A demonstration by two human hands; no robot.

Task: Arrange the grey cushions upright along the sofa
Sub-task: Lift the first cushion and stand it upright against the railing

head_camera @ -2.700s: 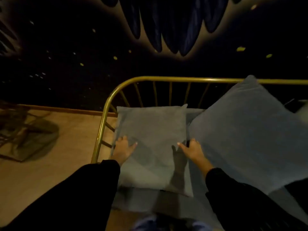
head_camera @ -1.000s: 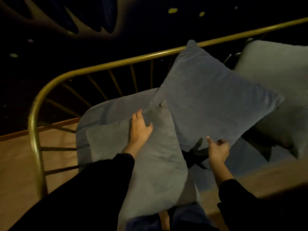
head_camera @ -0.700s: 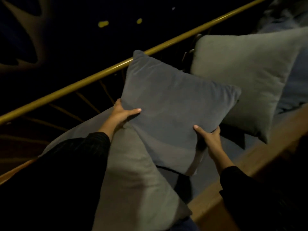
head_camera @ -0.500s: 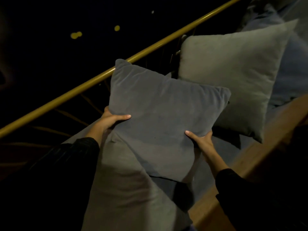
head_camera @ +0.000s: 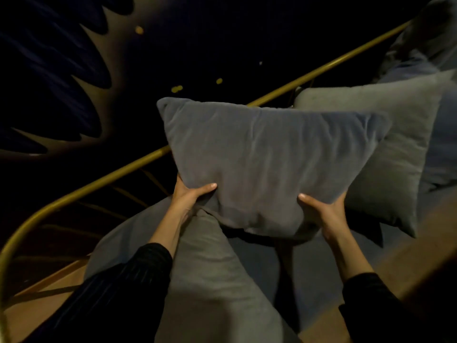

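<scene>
The sofa's brass rail (head_camera: 138,164) runs diagonally from near left to far right. Mid-frame, a dark grey cushion (head_camera: 267,164) is held up — left hand (head_camera: 190,194) and right hand (head_camera: 324,211) clamped on its lower corners — between two paler cushions: one near left (head_camera: 210,273), one far right (head_camera: 395,149).

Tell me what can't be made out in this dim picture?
Head view only:
- Gold metal rail: its middle is hidden behind the dark grey velvet cushion held by the left hand and right hand.
- Light grey cushion: partly covered by the held one.
- Bundle at the top right corner: too dark, cut off by the edge.
</scene>
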